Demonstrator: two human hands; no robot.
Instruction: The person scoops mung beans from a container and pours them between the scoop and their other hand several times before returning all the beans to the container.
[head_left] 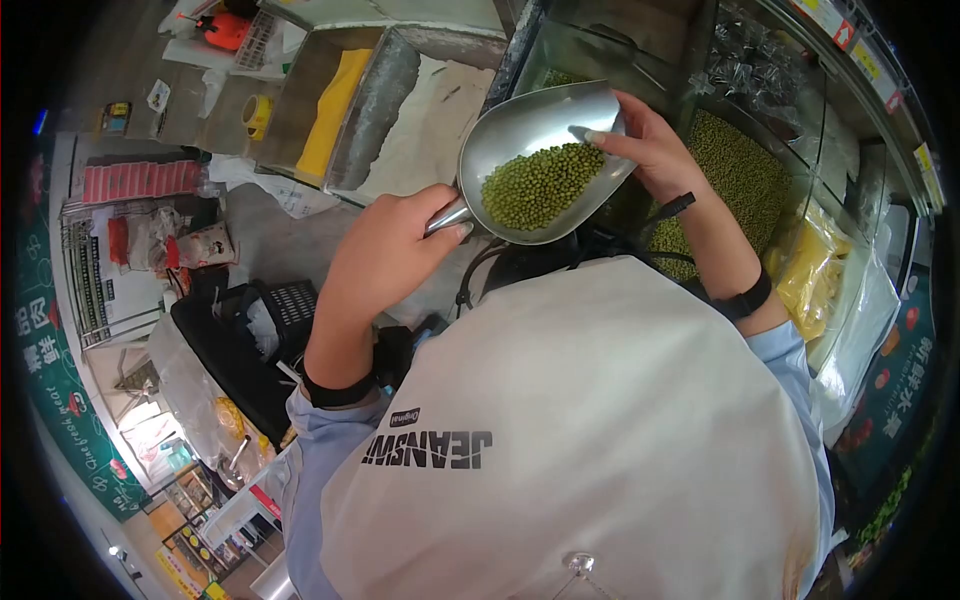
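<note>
A shiny metal scoop (pixel 505 135) is held in front of my chest, with a heap of green mung beans (pixel 545 187) in its bowl. My left hand (pixel 395 235) is closed around the scoop's short handle. At the other end, my right hand (pixel 660 155) grips the scoop's open lip, the thumb lying over the inside near the beans and the other fingers mostly hidden behind the metal. More mung beans (pixel 735 160) fill a bin to the right, beyond my right wrist.
Ahead stand metal bins, one with white powder (pixel 430 120) and a yellow scraper-like sheet (pixel 335 110). Yellow tape (pixel 257 115) lies left of them. Plastic-wrapped yellow packs (pixel 815 270) sit at right, and a black basket (pixel 290 310) is at left.
</note>
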